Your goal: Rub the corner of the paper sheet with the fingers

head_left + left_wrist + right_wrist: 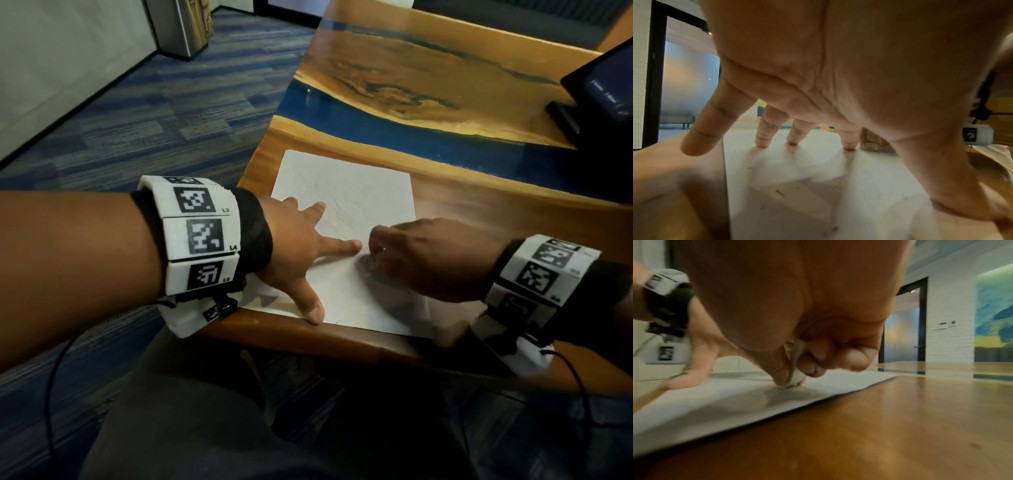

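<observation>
A white sheet of paper (356, 192) with faint pencil lines lies on the wooden table (496, 205) near its front left corner. My left hand (301, 246) is spread flat on the sheet, fingertips (761, 144) pressing it down. My right hand (421, 253) is curled beside the left one and pinches a small white eraser (795, 369) whose lower end touches the paper (735, 395). In the head view the eraser is hidden under the right hand. A grey smudge shows on the paper right under the eraser.
The table has blue resin bands (359, 113) across its wood. A dark tablet or screen on a stand (603, 92) sits at the far right. Carpeted floor (137, 113) lies left of the table, and a metal bin (181, 27) stands by the wall.
</observation>
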Available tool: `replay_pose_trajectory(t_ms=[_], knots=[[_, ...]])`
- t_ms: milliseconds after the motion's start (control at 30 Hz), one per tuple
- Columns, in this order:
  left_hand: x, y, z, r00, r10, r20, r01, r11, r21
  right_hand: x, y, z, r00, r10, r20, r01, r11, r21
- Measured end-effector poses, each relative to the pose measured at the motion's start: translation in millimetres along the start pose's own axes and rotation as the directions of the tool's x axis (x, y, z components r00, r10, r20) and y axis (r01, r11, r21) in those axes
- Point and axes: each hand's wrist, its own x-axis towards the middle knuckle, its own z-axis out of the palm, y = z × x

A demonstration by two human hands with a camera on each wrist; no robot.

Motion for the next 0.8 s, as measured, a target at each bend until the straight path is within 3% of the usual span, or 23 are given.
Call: replay_pose_trajectory(t_ms=[200, 300, 433, 467, 600, 733, 800], knots=[[-1.9, 2.9, -1.0, 0.999, 0.023, -0.036, -0.025, 0.998, -0.051, 4.2, 1.9, 10.4, 0.995, -0.016, -0.100, 0.016, 1.000, 0.004], [-1.7, 8.1, -1.4, 0.999, 0.015, -0.040, -0.017, 0.998, -0.052, -0.3, -4.4, 10.7, 0.992, -0.044, -0.114, 0.054, 0.994, 0.091], [1.4, 8.4, -4.4, 0.999, 0.020, -0.027, -0.021, 0.999, -0.033, -14.5, -29.0, 16.9, 0.963, -0.264, -0.058, 0.269, 0.951, 0.149], [1.9, 8.3, -4.7, 0.999, 0.023, -0.026, -0.023, 1.000, -0.019, -13.7, -28.5, 15.4, 0.962, -0.269, -0.048, 0.273, 0.953, 0.132], [4.3, 8.1, -2.4, 0.999, 0.030, -0.043, -0.030, 0.999, 0.011, -5.3, -7.1, 7.7, 0.993, -0.079, -0.090, 0.087, 0.992, 0.093], [4.3, 6.9, -1.4, 0.999, 0.027, -0.045, -0.027, 1.000, -0.002, -13.4, -33.9, 17.1, 0.947, -0.322, -0.003, 0.321, 0.943, 0.090], [5.5, 6.3, -1.0, 0.998, 0.028, -0.051, -0.029, 1.000, -0.009, -7.7, -26.6, 12.2, 0.969, -0.245, -0.024, 0.246, 0.966, 0.082]])
